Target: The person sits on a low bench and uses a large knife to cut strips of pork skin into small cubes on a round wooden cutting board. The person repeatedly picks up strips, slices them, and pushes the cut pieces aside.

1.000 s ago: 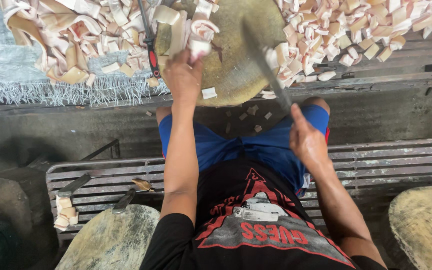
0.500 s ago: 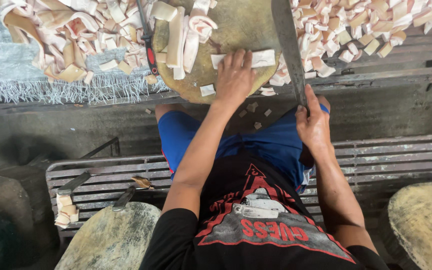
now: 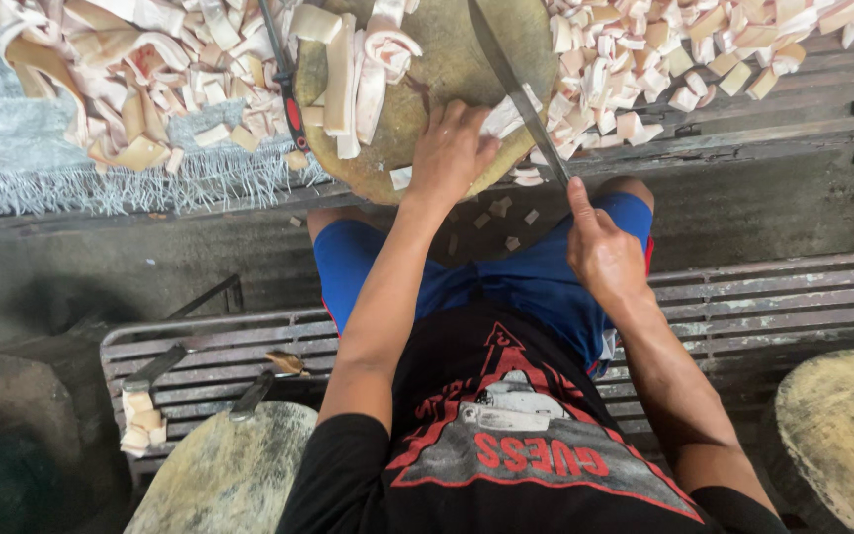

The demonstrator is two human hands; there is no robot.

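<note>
Your left hand [image 3: 452, 148] presses a pale strip [image 3: 502, 116] flat on the round chopping block [image 3: 447, 69], steadying it; your right hand [image 3: 600, 252], grip clamped on the knife [image 3: 516, 89], angles its blade just right of that strip.

The pale strip [image 3: 499, 116] lies flat on my round, worn chopping block [image 3: 447, 59], near its right edge. My long, narrow knife [image 3: 516, 89] slants across that strip, point away from me, its blade resting just beside the strip's right end.
</note>
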